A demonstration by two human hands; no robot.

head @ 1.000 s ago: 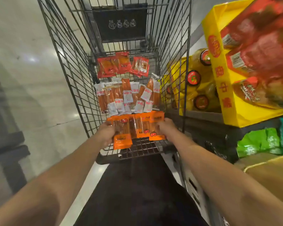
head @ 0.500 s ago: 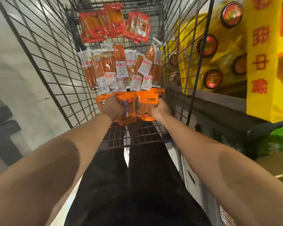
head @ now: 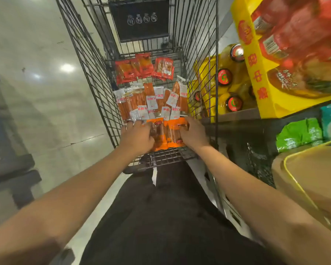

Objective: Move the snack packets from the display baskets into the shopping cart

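Observation:
Both my hands are down inside the black wire shopping cart (head: pixel 96 77) at its near end. My left hand (head: pixel 137 137) and my right hand (head: pixel 194 133) grip a bunch of orange snack packets (head: pixel 169 134) from either side, low over the cart floor. Just beyond them lies a row of orange-and-white sausage packets (head: pixel 151 104). Red packets (head: pixel 143 68) lie at the cart's far end.
A shelf on the right holds yellow boxes (head: pixel 260 79) of red packs, bottles with red caps (head: pixel 225 77) and green bags (head: pixel 300 133) lower down. A tan basket with a yellow rim (head: pixel 294 176) is at the near right. Pale floor (head: pixel 36 73) lies left of the cart.
Both hands have carried the orange packets lower and further into the cart, up against the sausage row. My left hand now lies more over the top of the bunch.

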